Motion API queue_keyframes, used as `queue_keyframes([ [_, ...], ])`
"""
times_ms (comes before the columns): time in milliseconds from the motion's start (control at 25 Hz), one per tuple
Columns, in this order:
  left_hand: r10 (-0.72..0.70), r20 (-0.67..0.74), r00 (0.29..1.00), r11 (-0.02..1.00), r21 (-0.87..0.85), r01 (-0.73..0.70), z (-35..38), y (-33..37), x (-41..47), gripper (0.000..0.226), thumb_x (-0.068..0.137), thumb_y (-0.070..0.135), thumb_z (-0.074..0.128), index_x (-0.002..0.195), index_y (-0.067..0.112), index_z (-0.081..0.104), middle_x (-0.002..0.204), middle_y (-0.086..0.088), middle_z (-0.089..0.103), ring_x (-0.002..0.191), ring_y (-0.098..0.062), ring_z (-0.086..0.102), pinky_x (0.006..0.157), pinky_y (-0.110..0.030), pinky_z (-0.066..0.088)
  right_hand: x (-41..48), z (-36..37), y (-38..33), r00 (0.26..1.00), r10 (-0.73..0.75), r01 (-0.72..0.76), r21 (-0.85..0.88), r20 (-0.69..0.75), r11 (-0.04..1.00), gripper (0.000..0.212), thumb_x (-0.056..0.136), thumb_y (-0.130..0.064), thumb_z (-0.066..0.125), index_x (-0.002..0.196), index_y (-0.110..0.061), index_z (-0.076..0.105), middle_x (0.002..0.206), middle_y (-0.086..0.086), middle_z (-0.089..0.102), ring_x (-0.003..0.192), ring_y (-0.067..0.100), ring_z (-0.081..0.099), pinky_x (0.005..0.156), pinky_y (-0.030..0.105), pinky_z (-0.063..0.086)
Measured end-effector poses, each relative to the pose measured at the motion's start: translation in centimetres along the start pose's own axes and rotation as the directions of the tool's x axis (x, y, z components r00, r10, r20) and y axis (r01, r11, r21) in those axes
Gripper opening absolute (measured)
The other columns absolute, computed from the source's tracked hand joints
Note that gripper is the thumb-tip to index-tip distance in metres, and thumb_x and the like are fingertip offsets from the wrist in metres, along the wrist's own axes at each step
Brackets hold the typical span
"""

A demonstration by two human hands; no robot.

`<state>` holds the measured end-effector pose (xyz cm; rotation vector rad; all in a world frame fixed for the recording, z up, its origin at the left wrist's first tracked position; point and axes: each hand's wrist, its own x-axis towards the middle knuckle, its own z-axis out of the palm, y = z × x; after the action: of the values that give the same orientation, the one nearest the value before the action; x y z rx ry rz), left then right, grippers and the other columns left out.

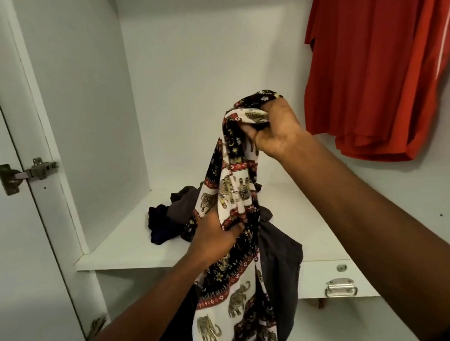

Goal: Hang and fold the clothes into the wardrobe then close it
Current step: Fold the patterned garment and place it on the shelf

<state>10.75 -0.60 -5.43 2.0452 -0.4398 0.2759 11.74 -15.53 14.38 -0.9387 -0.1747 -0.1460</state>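
Two hands hold one garment. The right hand (pixel 274 130) is raised, its fingers curled tightly round the bunched top of a black, white and red elephant-print cloth (pixel 231 191). The left hand (pixel 213 238) sits lower and nearer the person's body, fingers and thumb pinching a fold of the same cloth about midway down. The cloth hangs like a loose rope, its long axis running almost straight down from the right hand, past the left, and out of the bottom of the view. The coming move likely turns on that vertical line. To be folded, the cloth would have to be spread or laid flat on the white laminate shelf (pixel 122 250), which lies just ahead of and below the left hand, so the left hand is the nearer one to guide it there. The fabric looks thin, limp and light, gathers in soft creases, and would probably slip out of shape easily. On the shelf behind it lies a crumpled pile of dark clothes (pixel 165 219), and a dark grey garment (pixel 280 260) droops over the shelf's front edge beside the hanging cloth. Below the shelf is a white drawer with a shiny metal handle (pixel 340 287). A red shirt (pixel 366 62) hangs smooth and flat at the upper right. The white wardrobe door (pixel 4 244) stands open at the left on a metal hinge (pixel 28 172)
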Motion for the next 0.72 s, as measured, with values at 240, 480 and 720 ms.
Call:
queue_keyframes([
  [240, -0.218, 0.004, 0.976, 0.753, -0.636, 0.170, -3.6, 6.0, 3.5, 0.024, 0.102, 0.018, 0.062, 0.122, 0.008, 0.068, 0.105, -0.013, 0.079, 0.096, -0.030, 0.076, 0.089, -0.045, 0.061, -4.3, -6.2, 4.9, 0.970, -0.037, 0.211, -0.755, 0.241, 0.620, 0.049, 0.097, -0.045, 0.064, 0.138, -0.023, 0.051, 0.129, -0.001, 0.065, 0.119, 0.019, 0.064, 0.103, 0.044, 0.052],
  [480, -0.284, 0.049, 0.958, 0.674, -0.700, 0.235, -8.1, 10.9, 8.4, 0.021, 0.106, 0.019, 0.056, 0.096, 0.002, 0.065, 0.067, -0.010, 0.069, 0.052, -0.017, 0.067, 0.051, -0.027, 0.059, -11.4, -12.1, 9.3, 0.734, -0.194, 0.680, -0.703, 0.651, 0.209, 0.079, 0.090, -0.046, 0.067, 0.156, -0.035, 0.026, 0.155, -0.013, 0.031, 0.141, 0.004, 0.038, 0.111, 0.026, 0.043],
  [720, -0.334, 0.060, 0.941, 0.588, -0.767, 0.258, -6.9, 12.2, 10.4, 0.017, 0.105, 0.012, 0.050, 0.103, 0.002, 0.064, 0.065, -0.010, 0.069, 0.051, -0.019, 0.068, 0.049, -0.028, 0.057, -9.6, -12.9, 11.2, 0.963, 0.119, 0.072, -0.659, 0.240, 0.748, 0.047, 0.095, -0.027, 0.072, 0.138, -0.017, 0.058, 0.128, 0.008, 0.070, 0.118, 0.026, 0.067, 0.101, 0.042, 0.055],
])
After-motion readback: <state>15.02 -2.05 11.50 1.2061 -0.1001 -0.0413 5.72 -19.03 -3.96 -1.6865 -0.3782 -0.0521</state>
